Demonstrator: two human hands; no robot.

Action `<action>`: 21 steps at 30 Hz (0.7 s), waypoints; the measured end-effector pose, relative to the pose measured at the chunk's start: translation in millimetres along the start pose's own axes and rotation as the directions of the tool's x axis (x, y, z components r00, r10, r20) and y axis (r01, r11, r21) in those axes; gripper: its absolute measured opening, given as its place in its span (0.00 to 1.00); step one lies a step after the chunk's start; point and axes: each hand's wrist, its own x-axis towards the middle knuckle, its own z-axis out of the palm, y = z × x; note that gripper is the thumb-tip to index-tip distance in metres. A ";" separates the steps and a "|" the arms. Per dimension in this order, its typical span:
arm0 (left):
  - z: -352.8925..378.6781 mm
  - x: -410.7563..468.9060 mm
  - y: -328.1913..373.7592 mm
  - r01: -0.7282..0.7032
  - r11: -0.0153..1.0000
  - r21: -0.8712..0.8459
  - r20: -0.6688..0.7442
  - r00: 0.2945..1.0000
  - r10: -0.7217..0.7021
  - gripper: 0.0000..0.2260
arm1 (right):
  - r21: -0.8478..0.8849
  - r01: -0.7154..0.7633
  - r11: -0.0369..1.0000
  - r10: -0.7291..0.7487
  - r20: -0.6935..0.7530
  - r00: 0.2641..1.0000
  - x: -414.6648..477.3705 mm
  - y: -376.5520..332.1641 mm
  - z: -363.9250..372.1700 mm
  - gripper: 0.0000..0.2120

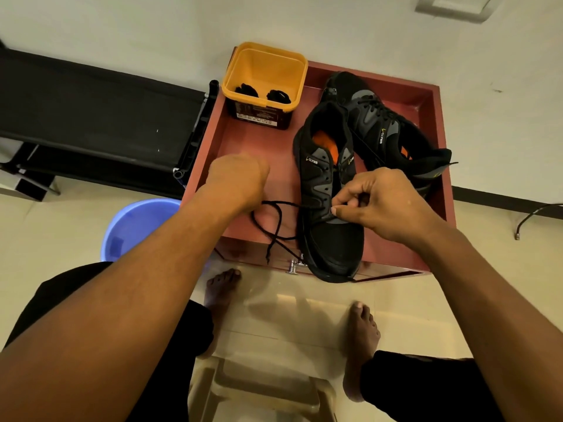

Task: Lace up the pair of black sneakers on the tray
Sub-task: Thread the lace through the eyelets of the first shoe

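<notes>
Two black sneakers lie in a red-brown tray (243,153). The near sneaker (330,239) points its toe at me and overhangs the tray's front edge. Its black lace (275,220) runs through the lowest eyelets and trails left in loops. My left hand (237,181) is curled into a fist to the left of the shoe, with the lace leading under it. My right hand (380,202) pinches the lace at a right-side eyelet. The far sneaker (387,129) lies tilted behind, with laces through its eyelets.
A yellow tub (265,83) holding two bundled black laces stands at the tray's back left. A black cot (91,117) lies to the left, a blue bucket (134,226) on the floor below it. My bare feet and a plastic stool (262,388) are beneath me.
</notes>
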 end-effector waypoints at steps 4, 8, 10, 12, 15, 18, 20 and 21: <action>-2.1 3.8 14.1 -0.284 0.918 -0.276 -0.318 0.929 0.191 0.10 | -0.078 0.037 0.996 -0.035 0.028 0.999 0.4 2.0 3.5 0.06; -0.6 0.5 35.2 -0.539 0.688 -0.486 -0.333 0.842 0.424 0.15 | -0.160 0.156 0.975 -0.157 0.007 0.988 -4.5 5.8 5.6 0.05; 2.6 5.0 36.6 -0.542 0.719 -0.436 -0.314 0.840 0.443 0.14 | -0.151 0.155 0.976 -0.157 -0.004 0.988 -7.5 10.5 6.1 0.05; 2.2 7.4 35.3 -0.523 0.745 -0.414 -0.320 0.850 0.419 0.12 | -0.084 0.119 0.989 -0.122 -0.033 0.992 -11.4 18.3 4.5 0.05; 2.1 7.2 33.6 -0.499 0.723 -0.478 -0.313 0.866 0.391 0.12 | 0.082 0.032 0.996 -0.027 -0.058 0.998 -15.1 25.0 0.2 0.05; 3.2 7.9 35.2 -0.477 0.690 -0.544 -0.286 0.879 0.381 0.12 | 0.137 -0.009 0.991 0.018 -0.063 0.998 -13.7 23.0 -3.6 0.05; 3.0 8.6 36.6 -0.468 0.682 -0.562 -0.280 0.883 0.376 0.12 | 0.148 0.006 0.989 0.005 -0.076 0.997 -11.7 19.1 -4.1 0.04; 2.8 8.9 36.7 -0.463 0.682 -0.566 -0.278 0.886 0.371 0.12 | 0.143 0.019 0.990 -0.008 -0.073 0.997 -11.2 17.3 -3.1 0.02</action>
